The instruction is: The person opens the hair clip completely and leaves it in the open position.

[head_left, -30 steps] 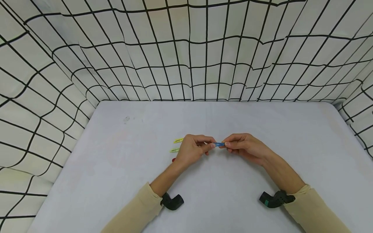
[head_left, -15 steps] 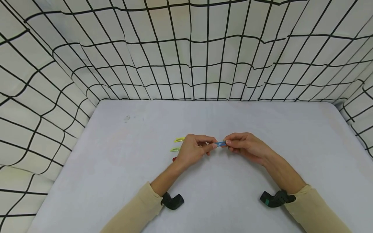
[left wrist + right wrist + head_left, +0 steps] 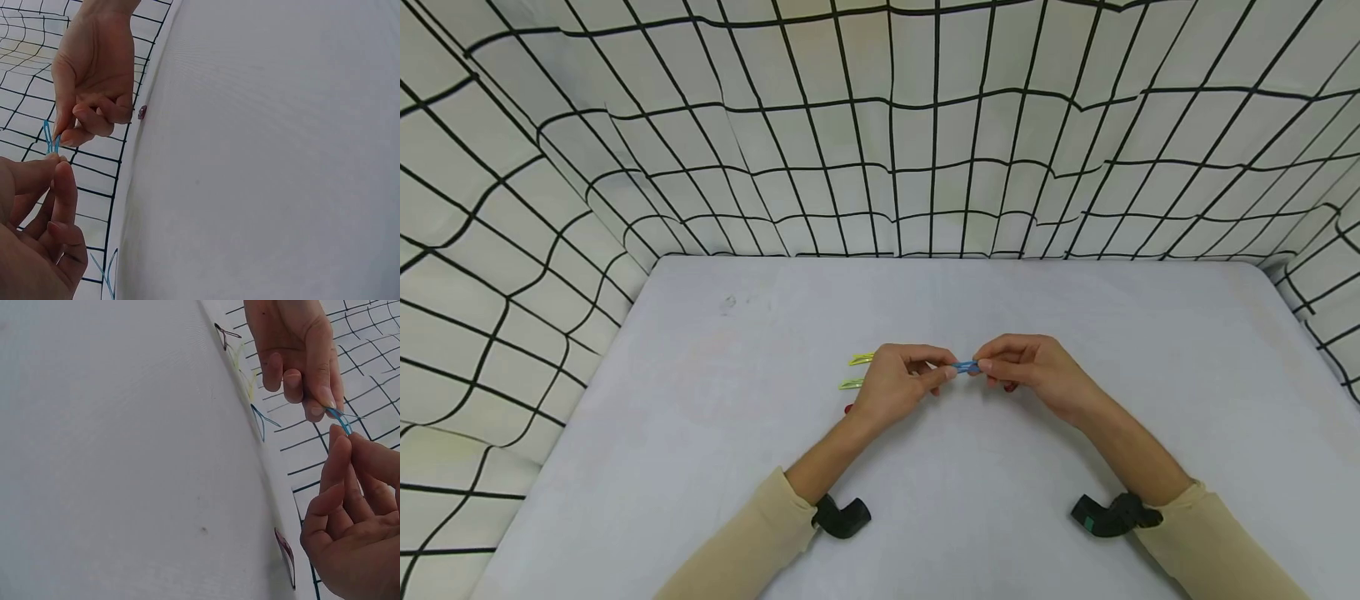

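A small blue snap hair clip is held in the air between both hands. My left hand pinches its left end between thumb and forefinger. At the other end, the thumb and fingers of my right hand pinch it. The right wrist view shows the clip with its strips parted near the left fingertips. Just beneath the right fingers, a dark red hair clip lies on the table; only a bit of it shows in the head view.
Left of my left hand lie a yellow clip, a green clip and a partly hidden red clip. Another blue clip shows beside them in the right wrist view. Black-and-white grid cloth borders the white table.
My right hand has turned slightly and shifted a little away from me, uncovering a bit of the red clip below. The left hand has barely moved, and both still hold the blue clip.
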A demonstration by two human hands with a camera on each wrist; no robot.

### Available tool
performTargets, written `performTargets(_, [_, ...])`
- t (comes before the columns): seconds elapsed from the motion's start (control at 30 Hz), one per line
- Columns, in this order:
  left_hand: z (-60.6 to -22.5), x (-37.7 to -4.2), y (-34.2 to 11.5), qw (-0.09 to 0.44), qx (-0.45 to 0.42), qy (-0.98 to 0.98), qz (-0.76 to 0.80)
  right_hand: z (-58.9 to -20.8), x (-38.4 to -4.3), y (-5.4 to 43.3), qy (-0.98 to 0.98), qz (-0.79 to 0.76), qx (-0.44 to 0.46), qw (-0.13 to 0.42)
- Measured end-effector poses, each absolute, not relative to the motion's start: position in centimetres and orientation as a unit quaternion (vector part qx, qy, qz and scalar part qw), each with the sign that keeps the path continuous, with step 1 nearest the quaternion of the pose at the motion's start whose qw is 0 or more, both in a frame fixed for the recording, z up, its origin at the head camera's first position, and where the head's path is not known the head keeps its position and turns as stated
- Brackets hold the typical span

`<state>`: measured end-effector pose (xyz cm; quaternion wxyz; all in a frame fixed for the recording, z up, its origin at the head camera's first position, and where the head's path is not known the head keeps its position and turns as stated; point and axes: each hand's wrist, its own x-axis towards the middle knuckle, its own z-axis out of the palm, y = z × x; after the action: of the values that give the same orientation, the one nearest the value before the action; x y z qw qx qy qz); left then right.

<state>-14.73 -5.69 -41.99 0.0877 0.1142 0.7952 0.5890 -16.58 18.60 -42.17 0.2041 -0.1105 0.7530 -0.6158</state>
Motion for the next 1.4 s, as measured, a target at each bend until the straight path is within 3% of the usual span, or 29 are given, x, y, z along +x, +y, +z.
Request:
performTargets(0.3, [-41.8,-14.6,-5.9,0.093,0.111,0.795,0.589,-41.5,-16.2,18.1,0.807,-0.56,-0.13,0.134])
performTargets(0.53, [-42.0,-14.5,-6.4,0.092,0.122,0.789,0.595,-41.2,-15.8,17.1,0.865,-0.459,-0.203,0.017])
performTargets(0.63, [-42.0,-14.5,-6.5,0.089,0.125,0.79,0.594,-41.2,-15.8,17.0,0.869,-0.443,-0.218,-0.009])
performTargets(0.93, [-42.0,-14.2,-6.8,0.083,0.113,0.809,0.571,-41.6,-15.7,16.6,0.863,-0.443,-0.24,-0.017])
performTargets(1.17, [-41.6,-14.0,-7.1,0.033,0.127,0.859,0.495,-41.5,-16.0,15.9,0.868,-0.423,-0.258,-0.039])
performTargets(1.4, [-40.5,-14.3,-7.6,-0.004,0.146,0.909,0.389,-41.2,-16.4,15.1,0.869,-0.422,-0.256,-0.026])
